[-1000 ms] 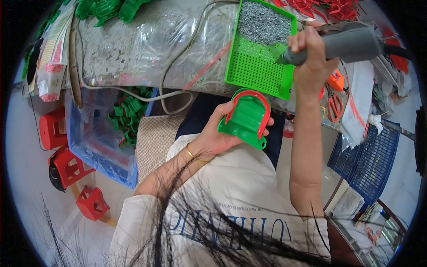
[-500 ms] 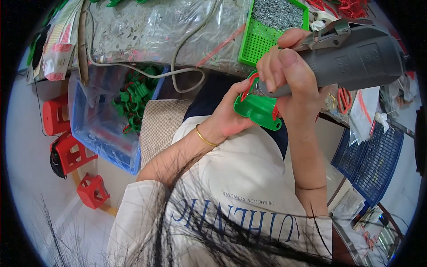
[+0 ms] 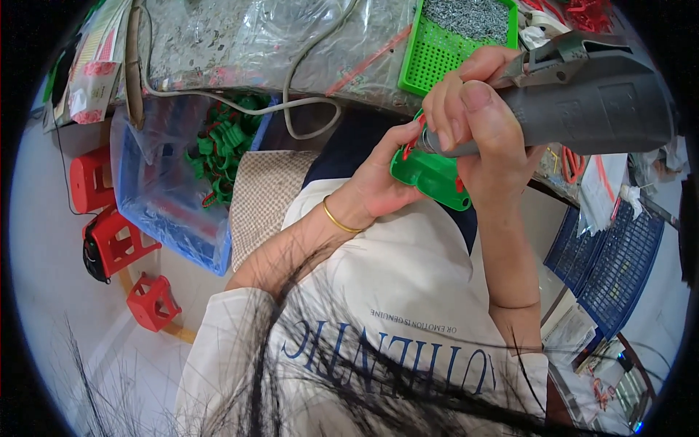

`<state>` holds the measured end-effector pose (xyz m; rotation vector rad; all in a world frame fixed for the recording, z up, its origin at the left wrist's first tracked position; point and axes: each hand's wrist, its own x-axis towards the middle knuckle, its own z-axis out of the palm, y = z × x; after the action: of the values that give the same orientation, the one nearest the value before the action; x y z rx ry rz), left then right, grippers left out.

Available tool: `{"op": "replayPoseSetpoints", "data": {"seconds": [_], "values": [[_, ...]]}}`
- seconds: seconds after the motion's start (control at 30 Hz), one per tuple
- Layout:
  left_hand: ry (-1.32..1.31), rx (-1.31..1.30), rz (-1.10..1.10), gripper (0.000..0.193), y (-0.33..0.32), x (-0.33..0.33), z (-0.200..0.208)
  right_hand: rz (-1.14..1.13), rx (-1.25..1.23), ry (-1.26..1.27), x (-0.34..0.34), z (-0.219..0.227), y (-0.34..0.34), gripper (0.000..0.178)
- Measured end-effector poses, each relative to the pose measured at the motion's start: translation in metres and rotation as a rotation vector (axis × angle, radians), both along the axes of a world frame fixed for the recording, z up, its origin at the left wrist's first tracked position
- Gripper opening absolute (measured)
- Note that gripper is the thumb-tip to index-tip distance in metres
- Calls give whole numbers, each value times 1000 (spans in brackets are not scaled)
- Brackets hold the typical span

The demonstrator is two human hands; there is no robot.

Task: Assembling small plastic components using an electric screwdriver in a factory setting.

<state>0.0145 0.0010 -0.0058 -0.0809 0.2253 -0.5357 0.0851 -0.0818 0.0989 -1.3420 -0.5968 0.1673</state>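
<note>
My left hand (image 3: 386,178) is closed on a green plastic part (image 3: 431,177) with red pieces fitted to it, held in front of my body. My right hand (image 3: 480,109) grips a dark grey electric screwdriver (image 3: 593,109) that lies nearly level. The tool's tip end meets the red piece (image 3: 410,143) at the green part's upper left side; the exact contact is hidden behind my fingers. A metal lever or clip sits along the tool's top.
A green perforated tray (image 3: 433,62) of small screws stands on the cluttered bench (image 3: 226,47). A grey cable (image 3: 291,80) hangs over its edge. At left are a plastic-lined blue crate (image 3: 171,233) with green parts and red stools (image 3: 153,302). Orange-handled scissors (image 3: 573,166) lie at right.
Both hands, the green part and the screwdriver have shifted slightly to the right in the picture. The hold of each hand looks the same.
</note>
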Motion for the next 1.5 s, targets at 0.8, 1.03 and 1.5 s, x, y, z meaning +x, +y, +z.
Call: {"op": "replayPoseSetpoints", "data": {"seconds": [0.8,1.03,1.5], "values": [[-129,507,369,71,167,-113,-29,90,224,156,95,72,-61,27],[437,2084,67,68,267,-178,-104,-52,93,33,86,79,-38,33],[-179,2307,776,52,248,192,65,-354,-292,-204,90,77,-65,38]]}}
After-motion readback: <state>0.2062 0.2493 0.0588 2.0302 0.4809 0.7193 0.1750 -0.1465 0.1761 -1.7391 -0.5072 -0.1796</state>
